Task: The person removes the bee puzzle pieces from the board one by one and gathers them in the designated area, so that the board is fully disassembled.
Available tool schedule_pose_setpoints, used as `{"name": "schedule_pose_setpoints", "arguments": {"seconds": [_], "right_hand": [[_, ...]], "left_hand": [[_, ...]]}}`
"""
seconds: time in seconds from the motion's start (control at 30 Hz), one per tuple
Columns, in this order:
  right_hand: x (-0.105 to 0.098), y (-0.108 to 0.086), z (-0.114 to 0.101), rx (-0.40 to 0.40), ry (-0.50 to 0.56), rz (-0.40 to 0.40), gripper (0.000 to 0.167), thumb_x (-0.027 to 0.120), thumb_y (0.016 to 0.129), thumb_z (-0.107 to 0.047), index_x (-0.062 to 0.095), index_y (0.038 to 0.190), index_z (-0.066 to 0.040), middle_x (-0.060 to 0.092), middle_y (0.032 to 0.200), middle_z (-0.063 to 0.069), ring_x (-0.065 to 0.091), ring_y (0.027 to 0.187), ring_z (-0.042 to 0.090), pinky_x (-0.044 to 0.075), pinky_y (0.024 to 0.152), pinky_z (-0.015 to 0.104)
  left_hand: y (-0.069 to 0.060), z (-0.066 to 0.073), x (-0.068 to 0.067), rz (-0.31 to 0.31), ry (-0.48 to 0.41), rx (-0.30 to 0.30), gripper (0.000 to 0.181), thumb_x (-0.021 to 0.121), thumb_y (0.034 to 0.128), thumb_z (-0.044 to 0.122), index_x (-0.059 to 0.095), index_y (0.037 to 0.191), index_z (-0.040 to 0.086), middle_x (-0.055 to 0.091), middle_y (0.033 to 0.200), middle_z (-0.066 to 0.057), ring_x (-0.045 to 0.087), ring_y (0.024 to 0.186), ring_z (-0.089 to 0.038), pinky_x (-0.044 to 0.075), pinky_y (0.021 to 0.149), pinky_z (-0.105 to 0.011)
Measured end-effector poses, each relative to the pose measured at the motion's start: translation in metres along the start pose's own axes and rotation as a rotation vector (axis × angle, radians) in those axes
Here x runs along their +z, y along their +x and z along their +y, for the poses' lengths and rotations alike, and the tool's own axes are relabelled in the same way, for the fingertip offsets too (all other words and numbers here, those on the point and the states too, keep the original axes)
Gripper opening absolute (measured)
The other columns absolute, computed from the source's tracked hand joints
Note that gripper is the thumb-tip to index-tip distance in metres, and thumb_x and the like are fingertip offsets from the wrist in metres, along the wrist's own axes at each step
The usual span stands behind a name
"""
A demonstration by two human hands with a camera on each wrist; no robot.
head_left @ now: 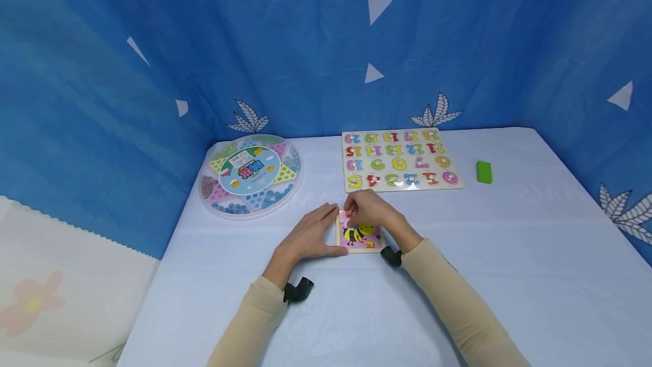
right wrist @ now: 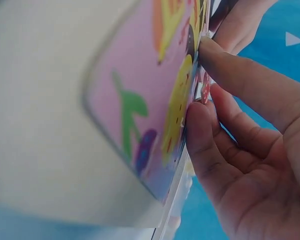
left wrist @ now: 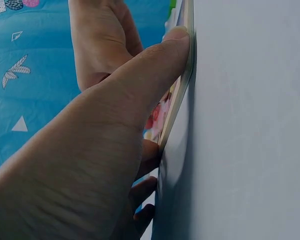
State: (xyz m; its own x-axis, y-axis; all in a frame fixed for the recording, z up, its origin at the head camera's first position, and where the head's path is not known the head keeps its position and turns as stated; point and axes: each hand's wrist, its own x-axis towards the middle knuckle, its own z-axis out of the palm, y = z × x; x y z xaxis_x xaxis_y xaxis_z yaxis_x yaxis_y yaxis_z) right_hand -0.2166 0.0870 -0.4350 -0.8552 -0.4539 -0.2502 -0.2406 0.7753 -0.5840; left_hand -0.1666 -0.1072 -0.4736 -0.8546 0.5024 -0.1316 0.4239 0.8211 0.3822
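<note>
A small square wooden picture puzzle [head_left: 352, 235] with a bee on a pink ground lies on the table, framed in pale wood. My left hand [head_left: 312, 235] holds its left side, the thumb against the near edge and the fingers by the far left corner. In the left wrist view that thumb presses the rim [left wrist: 176, 102]. Over the puzzle's far part is my right hand [head_left: 373, 209], its fingertips down at the surface. The right wrist view shows a small reddish puzzle piece [right wrist: 205, 89] tilted up between thumb and fingers.
Behind the puzzle lies a wooden number board [head_left: 402, 160] with colourful numerals. To the left is a round clear-lidded game box [head_left: 249, 171] with beads or marbles inside. A green block [head_left: 484, 172] sits at the right. Blue cloth [head_left: 305, 44] hangs around the table's back.
</note>
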Motion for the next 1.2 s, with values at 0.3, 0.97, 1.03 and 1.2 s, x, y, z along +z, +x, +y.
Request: {"name": "schedule_pose_setpoints", "arguments": {"seconds": [0.3, 0.97, 1.03, 1.2], "right_hand": [[-0.002, -0.001, 0.002, -0.026, -0.021, 0.026, 0.027, 0.084, 0.076, -0.017, 0.071, 0.099, -0.009, 0.066, 0.085, 0.0, 0.056, 0.073, 0.013, 0.052, 0.071, 0.023], [-0.006, -0.008, 0.006, -0.058, -0.006, 0.04, 0.027, 0.08, 0.079, -0.015, 0.073, 0.104, -0.006, 0.07, 0.09, 0.002, 0.057, 0.076, 0.013, 0.054, 0.074, 0.023], [-0.007, -0.009, 0.007, -0.058, 0.009, 0.039, 0.027, 0.08, 0.079, -0.014, 0.073, 0.104, -0.005, 0.07, 0.089, 0.002, 0.058, 0.075, 0.013, 0.054, 0.073, 0.023], [-0.011, -0.014, 0.011, -0.055, 0.019, 0.035, 0.028, 0.081, 0.079, -0.014, 0.073, 0.105, -0.006, 0.07, 0.09, 0.002, 0.059, 0.076, 0.012, 0.055, 0.074, 0.024]], "left_hand": [[0.0, 0.001, 0.001, -0.003, -0.014, -0.015, 0.107, 0.067, 0.0743, 0.072, 0.026, 0.155, 0.015, 0.023, 0.163, -0.001, 0.018, 0.152, -0.021, 0.022, 0.123, -0.043], [0.0, 0.0, 0.002, -0.01, -0.011, -0.021, 0.107, 0.064, 0.0746, 0.074, 0.025, 0.156, 0.016, 0.022, 0.163, 0.0, 0.017, 0.152, -0.02, 0.023, 0.123, -0.042], [0.0, 0.0, 0.001, -0.011, -0.017, -0.024, 0.107, 0.064, 0.0745, 0.074, 0.025, 0.156, 0.017, 0.022, 0.163, 0.0, 0.017, 0.152, -0.02, 0.023, 0.123, -0.042], [-0.001, 0.001, 0.001, -0.01, -0.02, -0.031, 0.107, 0.065, 0.0747, 0.074, 0.024, 0.156, 0.017, 0.021, 0.164, 0.001, 0.017, 0.152, -0.019, 0.022, 0.123, -0.041]]}}
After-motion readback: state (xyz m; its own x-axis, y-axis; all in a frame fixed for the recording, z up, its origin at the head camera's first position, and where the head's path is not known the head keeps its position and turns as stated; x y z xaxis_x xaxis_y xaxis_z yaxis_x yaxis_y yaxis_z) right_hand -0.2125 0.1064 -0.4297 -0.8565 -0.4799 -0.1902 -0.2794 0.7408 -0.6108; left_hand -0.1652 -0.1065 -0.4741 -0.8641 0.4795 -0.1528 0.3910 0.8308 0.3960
